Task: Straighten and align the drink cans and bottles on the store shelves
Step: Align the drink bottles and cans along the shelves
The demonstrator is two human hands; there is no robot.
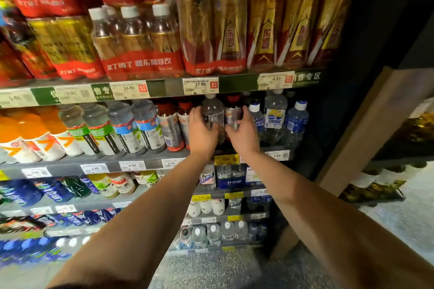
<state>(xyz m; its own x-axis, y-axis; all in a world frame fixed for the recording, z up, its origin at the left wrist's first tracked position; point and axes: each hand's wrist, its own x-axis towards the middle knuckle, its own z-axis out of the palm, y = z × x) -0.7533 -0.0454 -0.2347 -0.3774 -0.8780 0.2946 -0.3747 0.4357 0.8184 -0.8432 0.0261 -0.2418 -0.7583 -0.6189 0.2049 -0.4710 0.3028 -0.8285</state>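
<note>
On the second shelf [150,159] from the top, our two hands meet at the middle of the row. Our left hand [203,130] has its fingers [196,112] wrapped around a clear bottle [212,112] with a white cap, gripping its left side and front. Our right hand [242,131] closes around the dark bottle [232,110] with a red cap just beside it, thumb on the left, fingers curling over its right side. The two bottles stand upright and touch each other.

Left of our left hand stand two more red-capped bottles [170,124], then pale bottles with blue and green labels [122,126], and orange drinks [30,136] at the far left, all leaning in the wide-angle view. Right of our right hand stand blue-labelled bottles with white caps [274,115], filled with clear liquid.

Above, the top shelf carries shrink-wrapped packs of gold-and-red bottles [211,26], with price tags [200,85] clipped along its front edge. Below our forearms run lower shelves of small bottles and packs [231,177], partly hidden by our arms. A cardboard box [375,129] stands off to the right, past the dark end of the shelving.
</note>
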